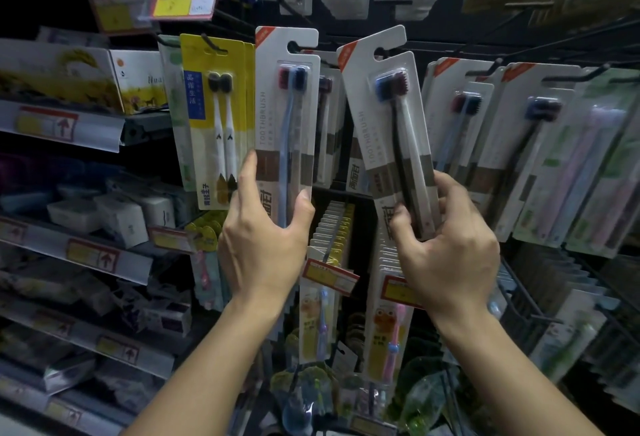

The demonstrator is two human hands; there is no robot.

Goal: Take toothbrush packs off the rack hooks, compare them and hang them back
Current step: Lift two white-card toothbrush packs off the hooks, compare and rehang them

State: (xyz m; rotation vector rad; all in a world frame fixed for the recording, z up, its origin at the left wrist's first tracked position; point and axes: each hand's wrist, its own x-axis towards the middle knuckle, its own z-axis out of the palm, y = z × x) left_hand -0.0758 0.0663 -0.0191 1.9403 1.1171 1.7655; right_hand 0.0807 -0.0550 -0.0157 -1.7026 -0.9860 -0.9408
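Observation:
My left hand (263,238) grips the bottom of a white toothbrush pack (287,117) with a pale blue brush and a dark one, held upright, its hook slot level with a rack hook (300,48). My right hand (450,245) grips the lower end of a second white pack (388,124), tilted to the left, with a black and a white brush; its slot sits near another hook. Behind both hang more packs of the same kind (464,130).
A yellow toothbrush pack (214,117) hangs just left of my left hand. Pastel packs (588,165) hang at the right. Shelves with boxes and price tags (93,255) run along the left. Children's brush packs (394,338) hang below my hands.

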